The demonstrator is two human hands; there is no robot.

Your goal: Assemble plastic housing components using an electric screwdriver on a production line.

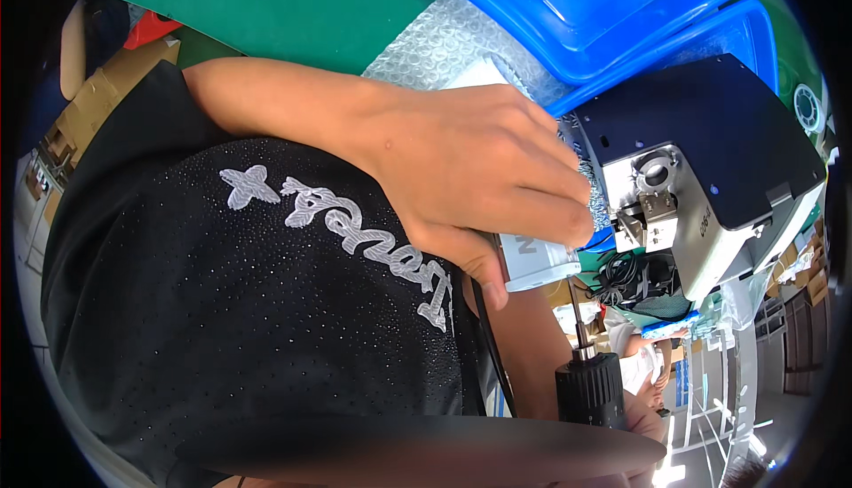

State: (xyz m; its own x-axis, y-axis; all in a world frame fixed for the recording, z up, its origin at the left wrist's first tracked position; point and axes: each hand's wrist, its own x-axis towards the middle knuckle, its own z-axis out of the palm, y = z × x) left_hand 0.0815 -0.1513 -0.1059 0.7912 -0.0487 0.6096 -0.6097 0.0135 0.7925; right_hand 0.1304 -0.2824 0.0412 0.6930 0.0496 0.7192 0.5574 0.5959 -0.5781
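Observation:
My left hand (484,164) is wrapped over a pale grey, box-shaped device (531,262), thumb on one side and fingers on the other. Most of the device is hidden under the hand. Low in the picture, my right hand (643,417) is partly out of sight around a black electric screwdriver (590,390). Its thin bit (577,315) points up at the device's lower edge; whether the tip touches it I cannot tell. To the right of my left hand stands a machine with a black cover (701,124) and a metal bracket (658,208) on its front.
Blue plastic bins (612,9) stand at the top, beside bubble wrap (435,44) on a green tabletop (266,0). Coiled black cables (626,275) lie below the machine. A person in white (641,368) shows at lower right, and cardboard boxes (115,89) at far left.

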